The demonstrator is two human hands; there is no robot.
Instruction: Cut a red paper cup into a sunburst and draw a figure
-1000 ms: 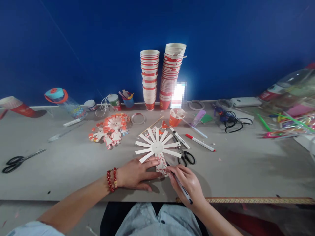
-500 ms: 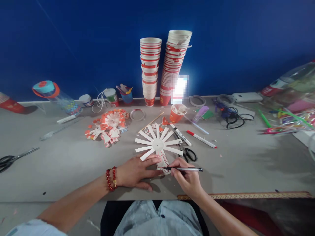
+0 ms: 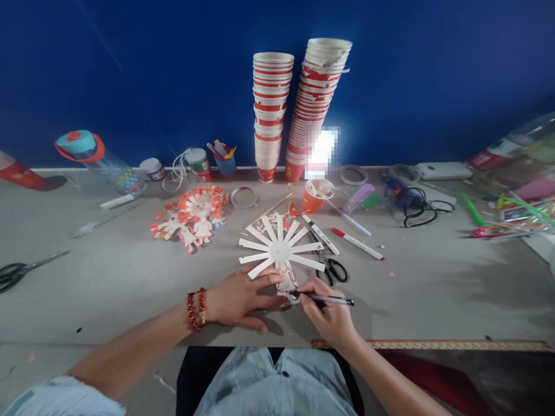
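A white paper cutout (image 3: 280, 251) lies flat on the table, with strips fanning out from a round centre and a body drawn in red lines below it. My left hand (image 3: 243, 297) rests spread on the table, its fingertips pressing the left edge of the body. In my right hand (image 3: 327, 312) I grip a pen (image 3: 332, 299), its tip down on the lower part of the body. Black-handled scissors (image 3: 336, 270) lie just right of the cutout, partly under its strips. A black-and-white marker (image 3: 321, 236) and a red-capped marker (image 3: 358, 244) lie beyond them.
Coloured paper figures (image 3: 195, 216) lie in a pile at left. Two tall paper cup stacks (image 3: 272, 115) stand at the blue wall, with a red cup (image 3: 316, 199) of scraps before them. A water bottle (image 3: 102, 162) and other scissors (image 3: 26, 271) are at far left.
The pen tip has shifted slightly to the right on the body, and my right hand with it. My left hand stays on the cutout. The camera view has tilted a little.
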